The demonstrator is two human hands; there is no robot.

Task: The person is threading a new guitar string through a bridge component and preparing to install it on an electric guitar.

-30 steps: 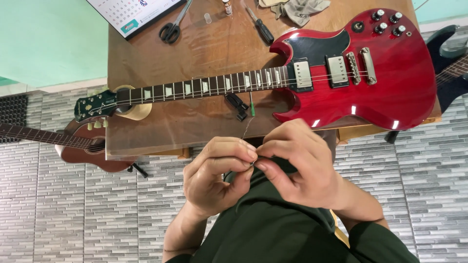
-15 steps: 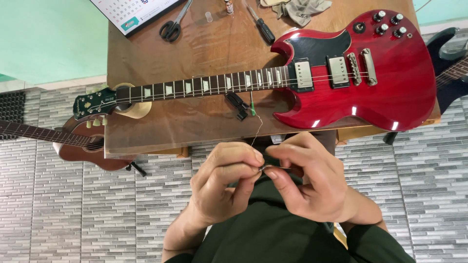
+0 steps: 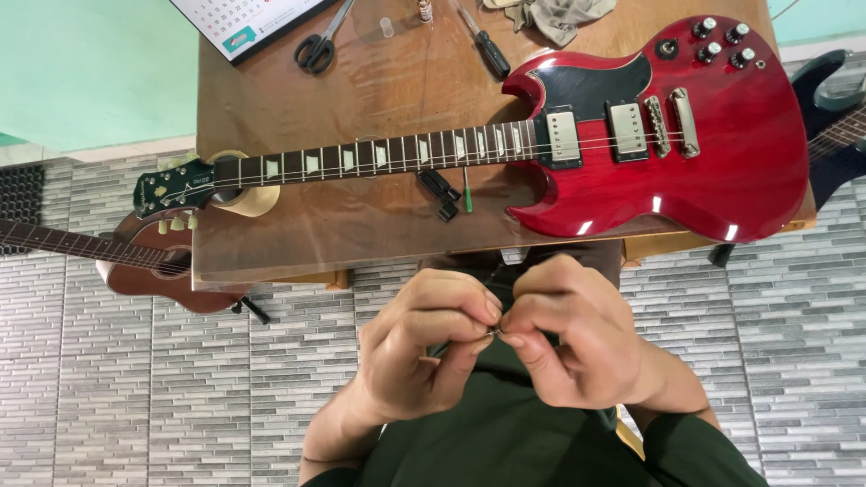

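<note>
Your left hand [image 3: 424, 347] and right hand [image 3: 577, 338] met fingertip to fingertip, both pinched shut on a tiny metal piece [image 3: 495, 334]; beyond them lay the red guitar [image 3: 722, 153].

The tiny metallic piece [image 3: 495, 334] pinched between the fingertips of the left hand [image 3: 424, 347] and right hand [image 3: 577, 338] at centre frame is too small to identify. The white calendar [image 3: 248, 20] and grey cloth [image 3: 559, 13] are cut off by the top edge. The dark blue guitar body [image 3: 834, 135] is cut off at right, the brown acoustic guitar [image 3: 135, 261] at left.
</note>
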